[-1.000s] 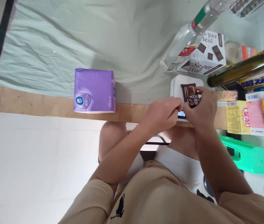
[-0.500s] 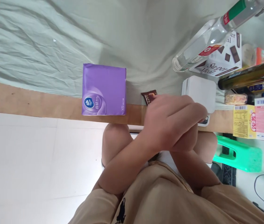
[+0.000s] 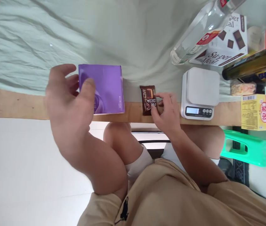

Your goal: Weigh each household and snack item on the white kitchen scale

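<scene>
A brown cocoa snack packet (image 3: 148, 100) lies flat on the wooden front strip of the table (image 3: 17, 106), between a purple tissue pack (image 3: 108, 88) and a white kitchen scale (image 3: 200, 88). My right hand (image 3: 167, 111) pinches the packet's right edge with thumb and fingertips. My left hand (image 3: 68, 94) hovers with fingers spread, close to the camera, and covers the left side of the purple tissue pack; I cannot tell whether it touches the pack. The scale's platform holds nothing.
A pale green cloth (image 3: 76, 37) covers the table. At the back right are a clear bottle (image 3: 201, 31), a Super Meal box (image 3: 227, 44), a dark green bottle (image 3: 252, 62) and yellow and pink boxes (image 3: 257, 113). A green plastic stool (image 3: 250, 150) stands lower right.
The cocoa packet went from the scale to the table left of it, carried by my right hand. My left hand swung left from the scale to the purple tissue pack and opened.
</scene>
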Demonstrator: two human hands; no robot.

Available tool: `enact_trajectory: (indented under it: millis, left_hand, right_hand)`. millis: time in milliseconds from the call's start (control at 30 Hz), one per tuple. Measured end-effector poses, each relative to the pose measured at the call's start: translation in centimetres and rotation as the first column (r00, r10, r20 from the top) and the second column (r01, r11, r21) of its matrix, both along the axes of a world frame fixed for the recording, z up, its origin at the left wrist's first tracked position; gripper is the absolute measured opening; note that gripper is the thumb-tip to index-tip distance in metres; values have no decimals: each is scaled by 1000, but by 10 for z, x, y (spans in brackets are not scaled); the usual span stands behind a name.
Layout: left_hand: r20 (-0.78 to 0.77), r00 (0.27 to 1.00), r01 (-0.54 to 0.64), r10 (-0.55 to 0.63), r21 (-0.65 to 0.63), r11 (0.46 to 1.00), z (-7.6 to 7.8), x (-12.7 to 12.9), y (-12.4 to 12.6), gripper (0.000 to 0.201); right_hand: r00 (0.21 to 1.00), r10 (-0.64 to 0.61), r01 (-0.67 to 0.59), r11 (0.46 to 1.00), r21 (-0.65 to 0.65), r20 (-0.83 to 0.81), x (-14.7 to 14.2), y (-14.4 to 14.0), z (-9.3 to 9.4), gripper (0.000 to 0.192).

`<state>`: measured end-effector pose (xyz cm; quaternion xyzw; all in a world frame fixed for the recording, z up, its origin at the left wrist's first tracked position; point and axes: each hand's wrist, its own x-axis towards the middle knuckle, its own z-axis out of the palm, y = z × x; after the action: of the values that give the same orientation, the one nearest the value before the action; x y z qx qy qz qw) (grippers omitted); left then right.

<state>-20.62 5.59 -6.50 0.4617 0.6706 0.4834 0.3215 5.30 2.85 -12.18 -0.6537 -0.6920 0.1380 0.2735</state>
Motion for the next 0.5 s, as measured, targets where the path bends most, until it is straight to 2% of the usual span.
enact_trajectory:
  millis: [100,233,367,500]
  left_hand:
    - [-99,995,-34,21,-139,990,7,11,5,46]
    - [-175,977,86,-119,-182,980,16,33,9,42]
    - [-218,939,229,-268,-187,955,13,50,12,42]
    - [-155,938,280,-310,-190,941,5,55,16,43]
  right_hand:
    - [999,2,-3,1000,19,42,7,0,-3,35]
    - [999,-32,31,999,22,42,10,0,-2,32]
    - [998,-70,70,997,16,-4,12,0,0,31]
    - [994,-80,81,997,11,-72,14,0,1,32]
